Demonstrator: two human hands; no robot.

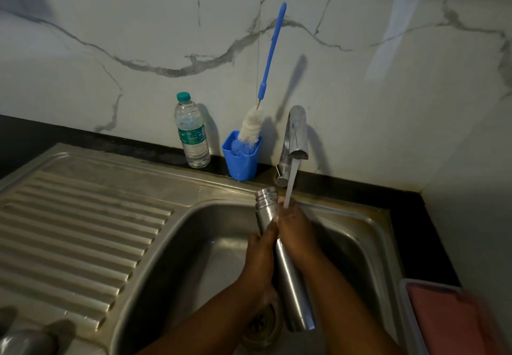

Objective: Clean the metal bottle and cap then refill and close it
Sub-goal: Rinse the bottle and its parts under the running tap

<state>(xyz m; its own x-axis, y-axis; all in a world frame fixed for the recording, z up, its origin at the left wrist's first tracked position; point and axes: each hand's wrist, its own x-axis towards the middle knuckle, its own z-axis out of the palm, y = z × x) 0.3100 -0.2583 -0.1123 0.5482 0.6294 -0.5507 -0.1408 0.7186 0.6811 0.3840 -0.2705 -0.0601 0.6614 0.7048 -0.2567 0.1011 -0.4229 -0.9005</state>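
A tall metal bottle (293,293) without its cap leans over the sink basin (194,257), its threaded mouth pointing up toward the tap (296,133). My left hand (260,257) grips the bottle's middle from the left. My right hand (296,230) wraps the upper part from the right, and the tap's water stream falls onto its fingers just beside the mouth. A metal object at the bottom left corner (19,341) is blurred; I cannot tell whether it is the cap.
A blue cup (241,160) with a long blue-handled bottle brush (266,77) stands behind the sink, beside a plastic water bottle (192,133). The ribbed drainboard (77,230) lies to the left. A pink box (448,318) sits at the right edge. The marble wall is close behind.
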